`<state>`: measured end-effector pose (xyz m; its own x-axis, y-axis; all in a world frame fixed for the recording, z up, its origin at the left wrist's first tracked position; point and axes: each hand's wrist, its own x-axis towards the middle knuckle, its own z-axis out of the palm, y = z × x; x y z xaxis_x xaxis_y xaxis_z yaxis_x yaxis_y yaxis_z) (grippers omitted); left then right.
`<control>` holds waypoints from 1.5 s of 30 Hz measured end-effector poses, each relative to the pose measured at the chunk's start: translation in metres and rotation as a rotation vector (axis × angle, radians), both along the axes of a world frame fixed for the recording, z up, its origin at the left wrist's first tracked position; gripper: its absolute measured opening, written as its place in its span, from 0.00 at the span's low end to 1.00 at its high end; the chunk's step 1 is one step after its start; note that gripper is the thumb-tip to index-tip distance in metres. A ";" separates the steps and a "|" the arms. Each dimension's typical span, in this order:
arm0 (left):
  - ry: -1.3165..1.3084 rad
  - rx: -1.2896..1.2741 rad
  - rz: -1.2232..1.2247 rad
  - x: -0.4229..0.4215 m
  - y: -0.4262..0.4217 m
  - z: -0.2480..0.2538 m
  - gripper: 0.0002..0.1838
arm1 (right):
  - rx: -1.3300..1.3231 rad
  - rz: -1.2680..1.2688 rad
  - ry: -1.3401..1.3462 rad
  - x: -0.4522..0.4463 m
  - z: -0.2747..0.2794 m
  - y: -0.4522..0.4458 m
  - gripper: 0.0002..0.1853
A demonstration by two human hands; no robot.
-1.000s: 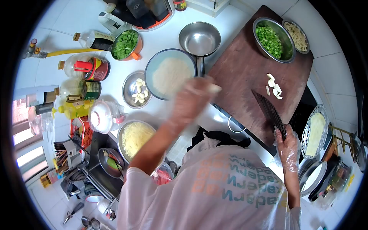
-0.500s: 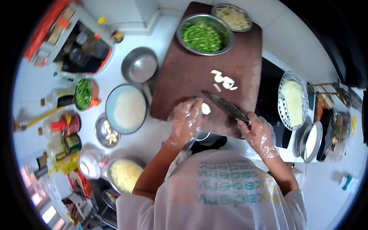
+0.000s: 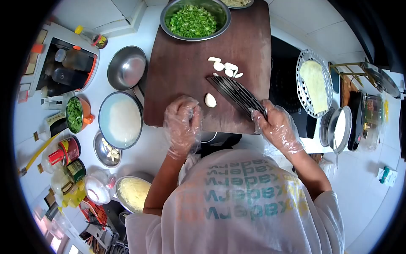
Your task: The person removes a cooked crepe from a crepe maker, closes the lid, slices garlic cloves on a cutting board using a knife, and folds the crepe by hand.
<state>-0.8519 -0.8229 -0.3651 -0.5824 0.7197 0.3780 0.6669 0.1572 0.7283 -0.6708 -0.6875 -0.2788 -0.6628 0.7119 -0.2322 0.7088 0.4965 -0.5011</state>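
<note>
My right hand [image 3: 277, 126], in a clear plastic glove, grips a kitchen knife [image 3: 237, 95] by its handle. The dark, streaked flat of its blade faces up, over the brown cutting board [image 3: 177, 72]. A peeled garlic clove [image 3: 210, 100] lies left of the blade. Beyond the blade tip are several garlic slices [image 3: 229, 70], one partly hidden behind it. My left hand [image 3: 182, 122], also gloved, is at the board's near-left edge, apart from the clove. Its fingers are curled in, and nothing shows in them.
At the board's far end stands a metal bowl of chopped greens [image 3: 192, 21]. To the left are an empty saucepan [image 3: 127, 67], a bowl of white powder [image 3: 122, 120] and a small bowl of garlic cloves [image 3: 108, 150]. A perforated tray [image 3: 302, 91] sits at right.
My left hand has drawn back from the clove, leaving it on the board. The knife has turned, showing more of its flat side. The whole view has shifted.
</note>
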 end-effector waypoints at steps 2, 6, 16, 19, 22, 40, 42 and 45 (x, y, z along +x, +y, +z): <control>0.108 0.054 -0.033 -0.004 -0.005 -0.002 0.09 | -0.018 -0.016 0.048 0.001 -0.002 -0.002 0.09; 0.338 0.075 -0.213 -0.012 -0.010 -0.002 0.11 | 0.106 0.085 0.032 -0.001 0.002 -0.004 0.09; 0.434 0.028 -0.398 -0.013 0.010 -0.017 0.18 | 0.157 0.149 0.054 -0.010 0.007 -0.012 0.10; 0.338 0.037 -0.380 -0.009 0.011 -0.016 0.13 | 0.164 0.157 0.064 -0.010 0.004 -0.011 0.10; 0.358 0.010 -0.371 -0.009 0.011 -0.018 0.17 | 0.172 0.160 0.106 -0.009 0.001 -0.012 0.10; 0.112 -0.156 -0.291 -0.001 0.016 -0.003 0.11 | 0.175 0.291 0.013 -0.014 0.011 -0.001 0.08; 0.210 -0.104 -0.342 -0.004 0.019 -0.001 0.12 | 0.199 0.283 0.009 -0.014 0.009 -0.001 0.08; 0.319 -0.066 -0.355 -0.006 0.018 -0.005 0.15 | 0.234 0.286 -0.005 -0.015 0.012 0.002 0.09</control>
